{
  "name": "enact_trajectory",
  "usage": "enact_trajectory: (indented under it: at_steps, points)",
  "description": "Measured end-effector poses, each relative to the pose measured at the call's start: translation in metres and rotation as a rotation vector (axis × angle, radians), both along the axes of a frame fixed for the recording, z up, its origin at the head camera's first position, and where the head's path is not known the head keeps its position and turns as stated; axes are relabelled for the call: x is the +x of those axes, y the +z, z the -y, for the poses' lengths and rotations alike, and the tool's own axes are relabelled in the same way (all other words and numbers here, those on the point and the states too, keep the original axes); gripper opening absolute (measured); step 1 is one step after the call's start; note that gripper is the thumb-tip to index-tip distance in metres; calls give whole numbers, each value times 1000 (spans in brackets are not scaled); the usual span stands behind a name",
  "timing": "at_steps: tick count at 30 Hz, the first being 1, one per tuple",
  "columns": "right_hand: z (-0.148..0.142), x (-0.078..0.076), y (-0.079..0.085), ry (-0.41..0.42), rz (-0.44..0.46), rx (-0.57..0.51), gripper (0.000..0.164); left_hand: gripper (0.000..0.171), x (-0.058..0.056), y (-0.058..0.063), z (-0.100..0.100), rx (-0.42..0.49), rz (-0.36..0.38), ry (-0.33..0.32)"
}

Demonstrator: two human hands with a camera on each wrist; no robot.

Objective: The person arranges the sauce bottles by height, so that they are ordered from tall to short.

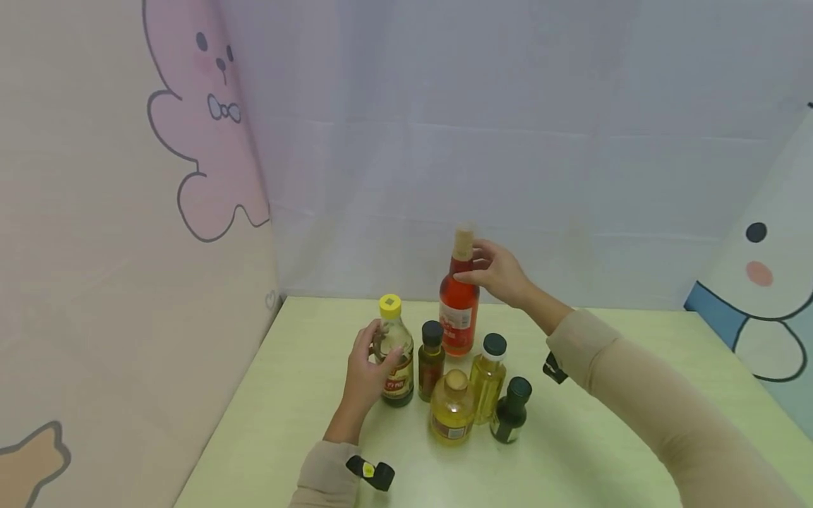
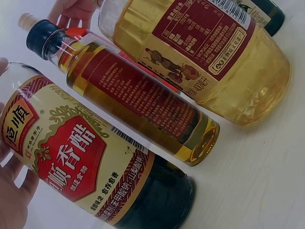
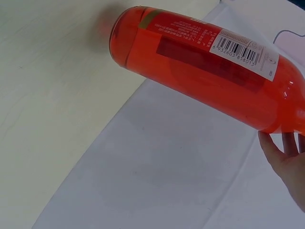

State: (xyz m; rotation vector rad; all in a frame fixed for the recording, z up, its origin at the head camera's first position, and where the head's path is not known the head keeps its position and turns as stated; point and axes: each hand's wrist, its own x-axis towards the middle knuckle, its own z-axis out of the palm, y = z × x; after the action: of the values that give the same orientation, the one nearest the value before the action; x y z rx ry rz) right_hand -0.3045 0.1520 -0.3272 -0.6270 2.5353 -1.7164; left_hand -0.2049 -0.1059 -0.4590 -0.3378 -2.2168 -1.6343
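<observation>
My left hand (image 1: 367, 370) curls its fingers and thumb round a vinegar bottle (image 1: 396, 384) with a yellow cap and a cream and red label, upright on the table. My right hand (image 1: 502, 274) grips a tall bottle of red liquid (image 1: 459, 303) near its neck, behind the other bottles; its pale cap is blurred. In the right wrist view the base of the red bottle (image 3: 190, 67) is close over the table, with a shadow beside it. Next to the vinegar bottle stands a slim dark-capped oil bottle (image 2: 138, 100).
Nearer the front stand a round yellow bottle (image 1: 452, 409), a dark-capped bottle of yellow oil (image 1: 488, 381) and a small dark bottle (image 1: 509, 416). The pale table (image 1: 254, 437) meets a white cloth backdrop (image 1: 508, 141) behind and a printed side wall (image 1: 127, 282) at left.
</observation>
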Motion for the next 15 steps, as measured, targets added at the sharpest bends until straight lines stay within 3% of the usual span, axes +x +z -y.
enact_trajectory:
  at_steps: [15]
  points:
    - [16,-23,-4,54,-14,32,59,61,0,3,0,-1,-18,14]
